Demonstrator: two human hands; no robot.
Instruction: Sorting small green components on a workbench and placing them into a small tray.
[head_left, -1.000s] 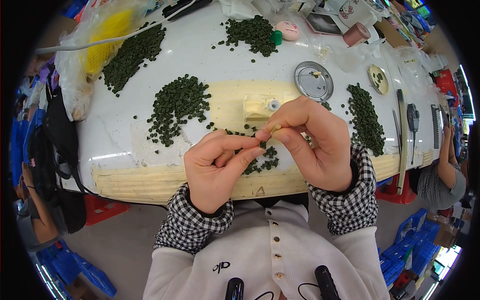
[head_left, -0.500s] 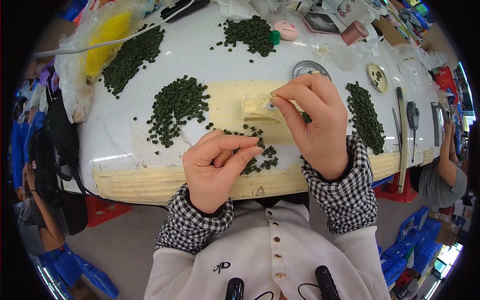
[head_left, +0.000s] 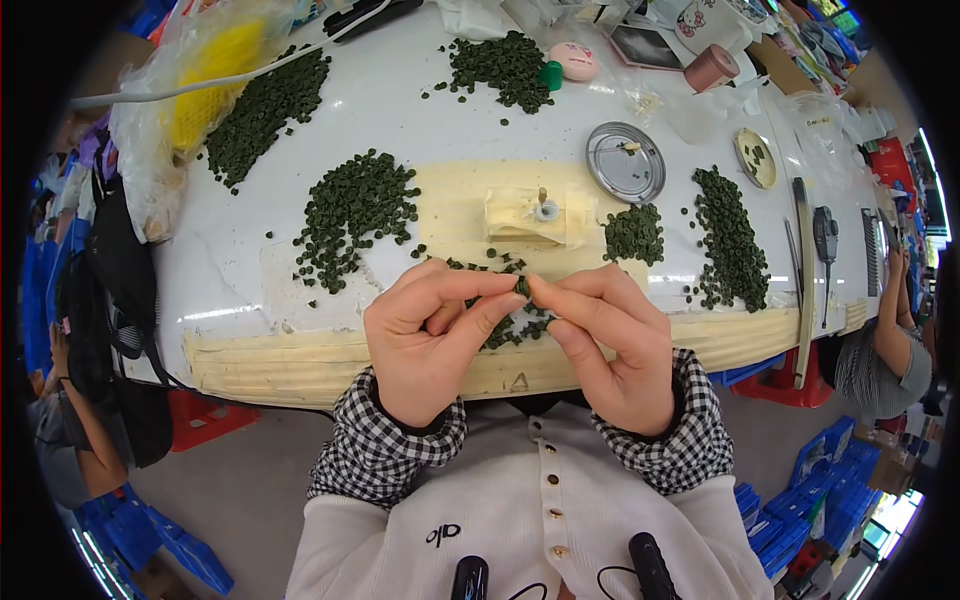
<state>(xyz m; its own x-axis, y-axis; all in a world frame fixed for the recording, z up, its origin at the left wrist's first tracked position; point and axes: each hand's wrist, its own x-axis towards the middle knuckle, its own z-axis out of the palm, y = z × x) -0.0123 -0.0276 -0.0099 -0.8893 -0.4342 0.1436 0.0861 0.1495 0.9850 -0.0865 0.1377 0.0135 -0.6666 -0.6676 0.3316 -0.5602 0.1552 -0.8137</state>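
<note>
A small dark green piece (head_left: 521,287) is pinched between the thumb and index finger of my left hand (head_left: 420,335), above the table's near edge. From the other side, the index fingertip of my right hand (head_left: 615,345) meets this piece. My right thumb sits lower and apart from that finger, so the right hand is open. Below my fingertips lies a loose pile of similar green pieces (head_left: 515,330), partly hidden by my hands. Beyond them stands a cream taped block (head_left: 510,215) with a small white cup (head_left: 546,211) and a short brownish stick (head_left: 542,195).
Heaps of green pieces lie at left (head_left: 355,220), far left (head_left: 270,115), far middle (head_left: 500,70) and right (head_left: 730,235). A round metal lid (head_left: 625,165) and small dish (head_left: 755,158) are right of the block. A white cable (head_left: 250,80) crosses far left. Other people sit at both sides.
My right hand has come down and left from the taped block to the piece in my left hand, uncovering the stick, cup and metal lid. My left hand has stayed in place.
</note>
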